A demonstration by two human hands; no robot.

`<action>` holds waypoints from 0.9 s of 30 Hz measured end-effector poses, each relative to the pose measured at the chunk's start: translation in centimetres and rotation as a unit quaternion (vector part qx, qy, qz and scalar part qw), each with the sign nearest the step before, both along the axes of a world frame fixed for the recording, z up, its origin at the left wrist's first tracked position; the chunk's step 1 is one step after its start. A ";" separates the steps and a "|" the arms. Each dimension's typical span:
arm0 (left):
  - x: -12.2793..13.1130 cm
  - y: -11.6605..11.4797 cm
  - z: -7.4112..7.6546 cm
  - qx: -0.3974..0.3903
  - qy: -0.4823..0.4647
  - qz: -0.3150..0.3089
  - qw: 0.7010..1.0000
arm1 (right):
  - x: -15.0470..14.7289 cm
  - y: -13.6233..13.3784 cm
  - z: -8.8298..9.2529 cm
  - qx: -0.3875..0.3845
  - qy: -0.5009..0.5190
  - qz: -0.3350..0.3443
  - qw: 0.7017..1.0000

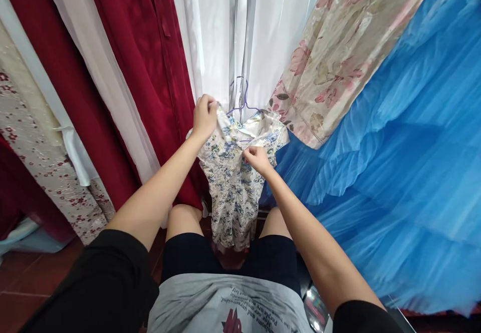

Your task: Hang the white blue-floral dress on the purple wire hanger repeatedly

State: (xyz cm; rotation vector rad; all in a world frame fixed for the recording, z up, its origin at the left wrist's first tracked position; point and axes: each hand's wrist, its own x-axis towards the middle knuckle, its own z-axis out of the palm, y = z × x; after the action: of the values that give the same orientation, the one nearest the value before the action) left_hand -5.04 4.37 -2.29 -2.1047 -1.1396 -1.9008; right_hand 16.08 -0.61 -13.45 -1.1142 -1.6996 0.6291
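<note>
A light floral dress (235,188) with blue and yellow print hangs in front of me on a thin purple hanger (245,97). My left hand (205,116) is closed on the dress at its left shoulder, beside the neckline. Lower down, at the front of the neckline, my right hand (258,159) pinches the cloth between thumb and fingers. The hanger's hook rises above the collar, in front of white fabric. Part of the hanger's bar shows inside the neck opening.
Dark red drapes (139,62) and a pale floral cloth (75,193) hang at the left. White fabric (210,37) hangs behind the dress. To the right are a beige rose-print garment (334,67) and wide blue tulle (413,173). The floor (26,283) has reddish tiles.
</note>
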 end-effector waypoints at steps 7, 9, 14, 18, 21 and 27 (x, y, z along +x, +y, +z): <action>-7.5 -0.2 -9.4 -0.203 -0.334 -0.018 0.920 | 0.1 -1.2 -3.0 -0.038 -0.069 0.046 0.996; -6.6 -1.1 -13.0 -0.239 -0.375 -0.022 0.896 | -0.1 -1.0 -4.2 -0.052 -0.077 0.034 0.995; -1.6 -4.5 -20.5 -0.341 -0.406 -0.107 0.841 | 2.1 -1.3 -8.2 -0.096 -0.094 -0.051 0.990; 2.1 -7.3 -21.3 -0.380 -0.367 -0.222 0.819 | 6.7 -2.8 -9.8 -0.146 -0.124 -0.114 0.975; 4.3 -9.0 -18.5 -0.373 -0.321 -0.301 0.817 | 9.0 -4.5 -9.7 -0.207 -0.163 -0.096 0.960; 7.9 -13.3 -11.7 -0.235 -0.050 -0.340 0.909 | 6.9 -8.3 -5.7 -0.169 -0.144 0.044 0.974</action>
State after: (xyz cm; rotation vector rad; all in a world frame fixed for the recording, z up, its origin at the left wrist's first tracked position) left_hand 2.82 -8.95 -14.02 -3.0193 -1.0448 -2.1725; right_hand 22.94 -8.94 -19.13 -1.4298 -1.9443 0.8707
